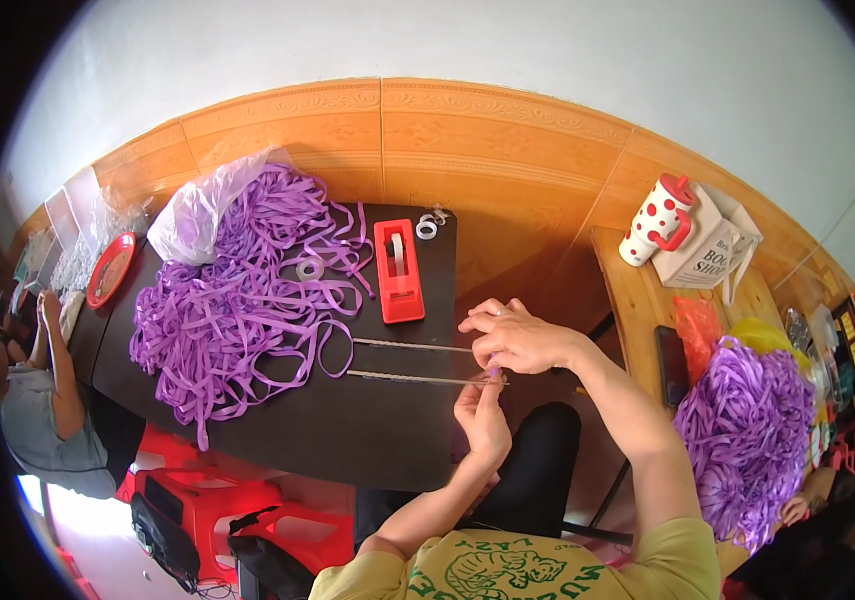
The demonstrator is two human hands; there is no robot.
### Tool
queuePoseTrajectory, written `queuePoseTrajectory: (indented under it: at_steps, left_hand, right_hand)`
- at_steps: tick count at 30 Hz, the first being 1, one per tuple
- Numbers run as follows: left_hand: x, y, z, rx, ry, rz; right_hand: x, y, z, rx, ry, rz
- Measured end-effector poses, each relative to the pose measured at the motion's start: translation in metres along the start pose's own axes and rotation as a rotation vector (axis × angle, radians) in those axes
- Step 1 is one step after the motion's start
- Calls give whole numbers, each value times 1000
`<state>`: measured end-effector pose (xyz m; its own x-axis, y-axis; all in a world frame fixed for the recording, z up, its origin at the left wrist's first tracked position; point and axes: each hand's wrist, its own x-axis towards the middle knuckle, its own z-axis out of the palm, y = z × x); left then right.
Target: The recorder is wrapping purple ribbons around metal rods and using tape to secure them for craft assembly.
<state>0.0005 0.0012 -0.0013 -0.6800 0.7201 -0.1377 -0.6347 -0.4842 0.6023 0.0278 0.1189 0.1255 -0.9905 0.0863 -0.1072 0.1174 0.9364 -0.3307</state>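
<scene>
Ribbon (494, 371), narrow and purple, is pinched in left hand (483, 420); right hand (525, 338) adjoins, grip unclear.

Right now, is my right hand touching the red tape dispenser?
Apart. The head view shows it plainly: a strip of dark tabletop shows between the red tape dispenser and your right hand.

Black table (367, 420) bearing heaped purple ribbons (187, 310), red tape dispenser (402, 306)
</scene>
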Motion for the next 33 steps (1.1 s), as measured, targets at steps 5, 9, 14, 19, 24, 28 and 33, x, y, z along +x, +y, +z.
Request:
queuePoseTrajectory:
  at_steps: [5,9,14,19,24,28,33]
  left_hand:
    - [0,0,-4,15,16,-44]
    - [-2,4,-1,49,22,-62]
    - [-3,6,0,75,30,-67]
    - [-4,9,1,98,31,-82]
    - [-5,8,-2,100,23,-102]
    - [-8,17,5,123,49,-142]
    - [-7,11,1,162,27,-98]
  right_hand:
    - [-27,14,19,161,208,16]
    - [-39,32,52,455,413,20]
    - [-45,43,91,806,619,76]
    - [-41,31,120,1470,782,267]
    - [-28,30,139,1668,660,131]
    - [-13,34,144,1878,535,-107]
    - [14,53,170,2040,318,-409]
